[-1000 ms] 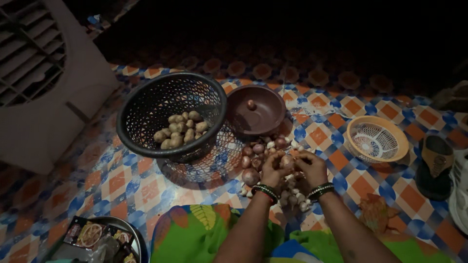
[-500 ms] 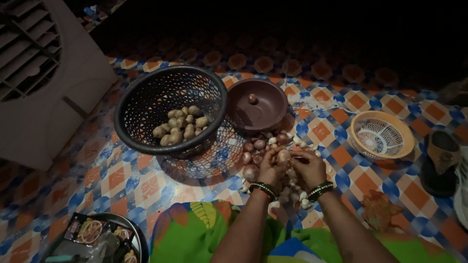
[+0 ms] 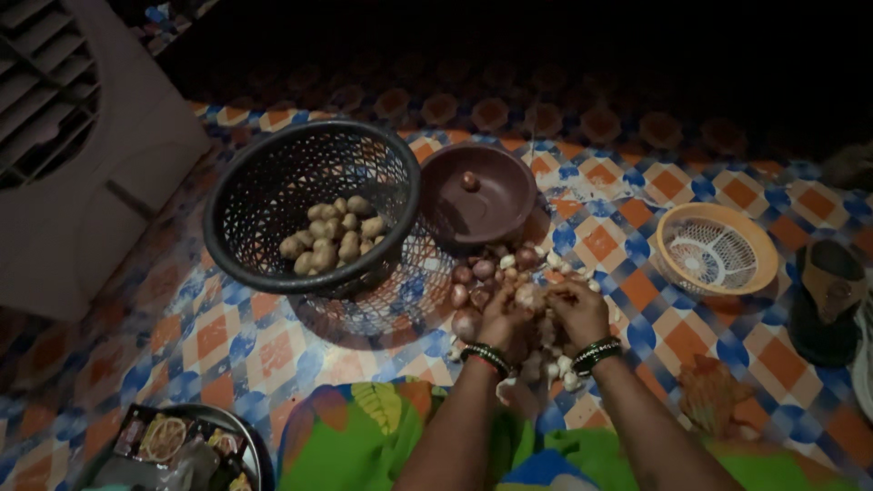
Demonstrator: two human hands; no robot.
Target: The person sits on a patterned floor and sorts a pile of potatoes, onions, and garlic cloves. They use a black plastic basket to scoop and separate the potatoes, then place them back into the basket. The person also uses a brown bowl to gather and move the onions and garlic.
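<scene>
Now both my hands have drawn closer together: left hand (image 3: 503, 315) and right hand (image 3: 575, 309) pinch one bulb (image 3: 528, 295), peeling underway, onions (image 3: 475, 277) just beyond my left.

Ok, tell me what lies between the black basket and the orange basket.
The brown bowl lies between the black basket and the orange basket, seen from the head camera.

Metal tray (image 3: 244, 435) cut off at bottom edge, packets blurry. Sandal (image 3: 826, 300) and white cooler (image 3: 64, 164) cropped by edges. Far floor too dark.
</scene>
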